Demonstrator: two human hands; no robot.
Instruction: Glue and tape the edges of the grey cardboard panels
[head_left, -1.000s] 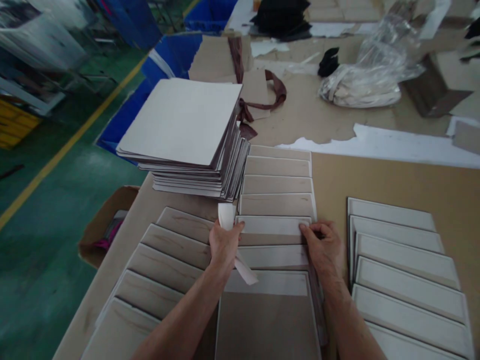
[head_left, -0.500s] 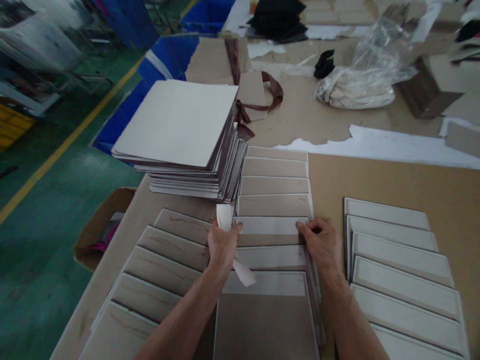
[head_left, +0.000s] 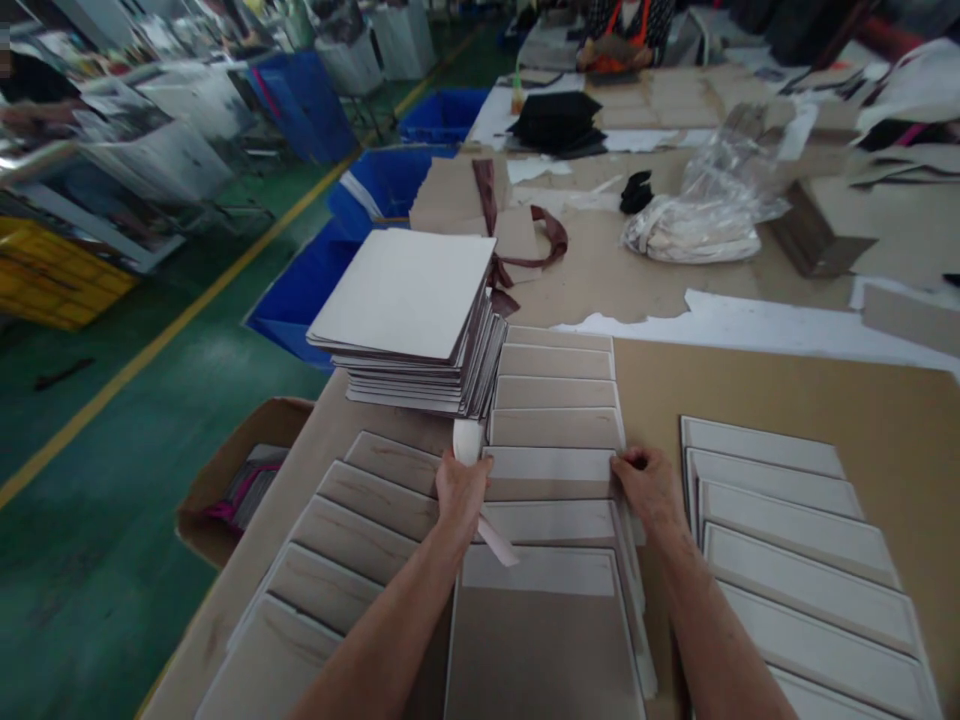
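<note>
My left hand is closed on a white paper strip that curls above the fingers and trails below the wrist. It rests at the left end of a beige panel in the middle row of overlapping panels. At the same panel's right end, my right hand has its fingers curled onto the corner. A white band runs along that panel's top edge. Just beyond my left hand stands a stack of square boards.
Rows of overlapped panels lie to the left and right on the brown table. Farther back are a plastic-wrapped bundle, brown ribbon and black items. A cardboard box and blue bins stand on the green floor.
Both hands stay at the ends of the same panel. The view has tilted up, showing more of the far table and the floor.
</note>
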